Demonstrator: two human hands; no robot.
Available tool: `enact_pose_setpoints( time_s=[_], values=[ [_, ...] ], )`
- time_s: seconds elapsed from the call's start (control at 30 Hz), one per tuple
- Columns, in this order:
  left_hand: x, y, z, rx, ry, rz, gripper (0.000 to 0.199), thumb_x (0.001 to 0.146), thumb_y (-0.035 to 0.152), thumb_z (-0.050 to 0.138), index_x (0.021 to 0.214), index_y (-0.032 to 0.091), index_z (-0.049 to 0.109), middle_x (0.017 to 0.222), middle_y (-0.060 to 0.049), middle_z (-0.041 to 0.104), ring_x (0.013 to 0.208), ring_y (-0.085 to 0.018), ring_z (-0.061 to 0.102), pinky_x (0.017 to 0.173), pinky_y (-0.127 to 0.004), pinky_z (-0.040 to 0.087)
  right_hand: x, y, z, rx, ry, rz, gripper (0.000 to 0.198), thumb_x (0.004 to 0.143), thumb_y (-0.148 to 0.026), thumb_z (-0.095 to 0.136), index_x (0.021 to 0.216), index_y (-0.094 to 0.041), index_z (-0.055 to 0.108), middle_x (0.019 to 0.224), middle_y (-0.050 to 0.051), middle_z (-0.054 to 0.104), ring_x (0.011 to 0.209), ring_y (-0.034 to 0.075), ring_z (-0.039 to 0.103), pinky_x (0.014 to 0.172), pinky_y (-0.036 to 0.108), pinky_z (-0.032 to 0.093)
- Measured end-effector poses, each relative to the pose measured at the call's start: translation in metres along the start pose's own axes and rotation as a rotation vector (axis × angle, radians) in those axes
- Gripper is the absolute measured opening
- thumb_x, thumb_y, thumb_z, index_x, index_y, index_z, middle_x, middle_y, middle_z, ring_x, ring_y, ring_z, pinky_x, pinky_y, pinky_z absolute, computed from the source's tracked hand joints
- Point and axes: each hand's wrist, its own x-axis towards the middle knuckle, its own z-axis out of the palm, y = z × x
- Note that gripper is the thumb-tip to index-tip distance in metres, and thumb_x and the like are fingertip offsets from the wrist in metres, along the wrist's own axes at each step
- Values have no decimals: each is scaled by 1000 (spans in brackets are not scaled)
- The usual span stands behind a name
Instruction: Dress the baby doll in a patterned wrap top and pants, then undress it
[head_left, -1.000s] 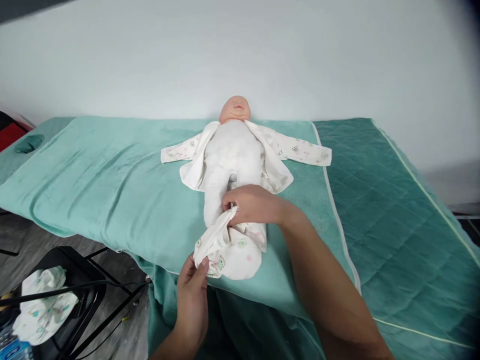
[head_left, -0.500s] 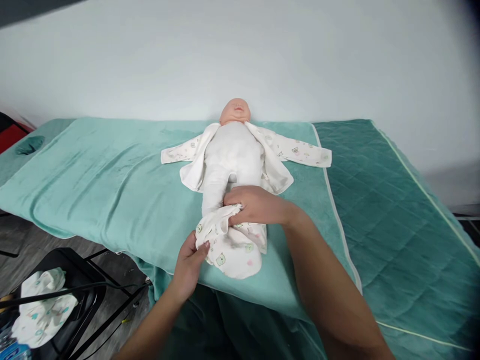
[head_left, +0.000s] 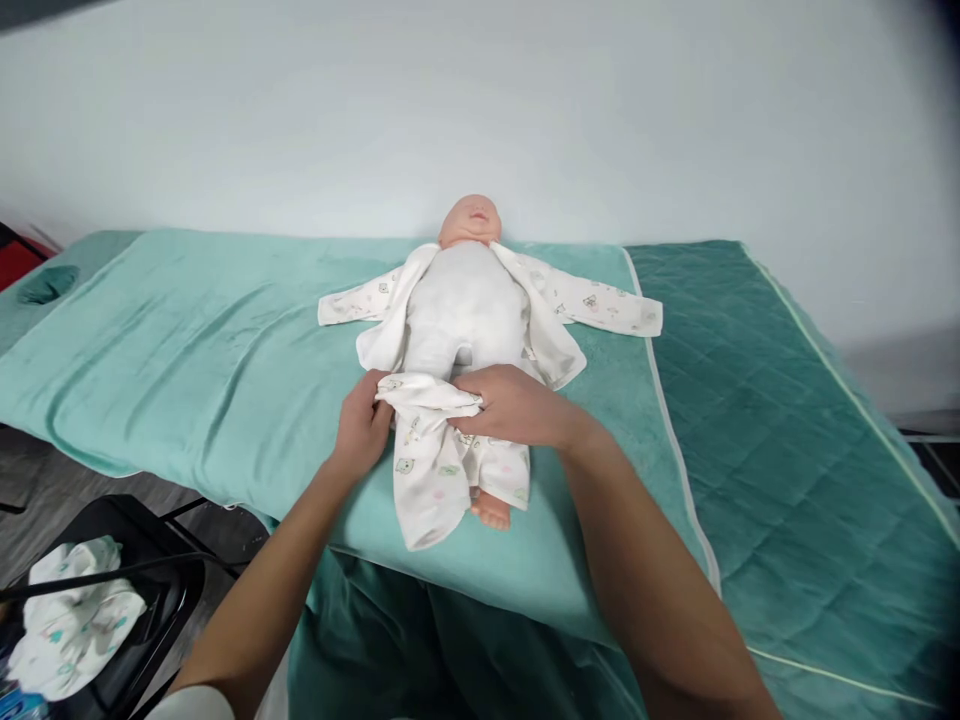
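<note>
My left hand and right hand both grip the top of the white pants, bunched over the doll's legs. One bare foot pokes out below my right hand. Low to my left, a black cord crosses a chair with white cloth. Past my hands are its open shirt, then the wall.

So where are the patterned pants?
In the head view, below centre, the pants surround the doll's lower legs, held by the left hand and right hand.
</note>
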Motion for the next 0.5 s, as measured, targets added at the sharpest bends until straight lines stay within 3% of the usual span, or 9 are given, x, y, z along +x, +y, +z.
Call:
enact_pose_setpoints(
  time_s=[0.23, 0.33, 0.5],
  values=[
    [45, -11, 15, 235, 76, 318, 16, 91, 12, 46, 98, 21, 58, 95, -6, 64, 90, -22, 56, 78, -35, 46, 5, 5, 4, 122, 171, 92, 11, 79, -21, 59, 68, -19, 57, 68, -3, 60, 67, 14, 54, 61, 26, 32],
    [48, -12, 20, 215, 81, 320, 18, 90, 11, 46, 100, 21, 57, 97, -7, 64, 92, -22, 56, 80, -36, 46, 4, 6, 4, 183, 209, 80, 12, 83, -27, 60, 74, -19, 62, 72, -3, 63, 70, 14, 56, 64, 26, 35],
    [42, -8, 20, 95, 53, 217, 23, 82, 8, 50, 99, 22, 55, 100, -6, 64, 94, -21, 58, 83, -36, 47, -1, 7, -8, 394, 123, 77, 30, 86, -50, 64, 87, -19, 67, 83, -1, 66, 78, 17, 57, 68, 27, 40]
  ],
)
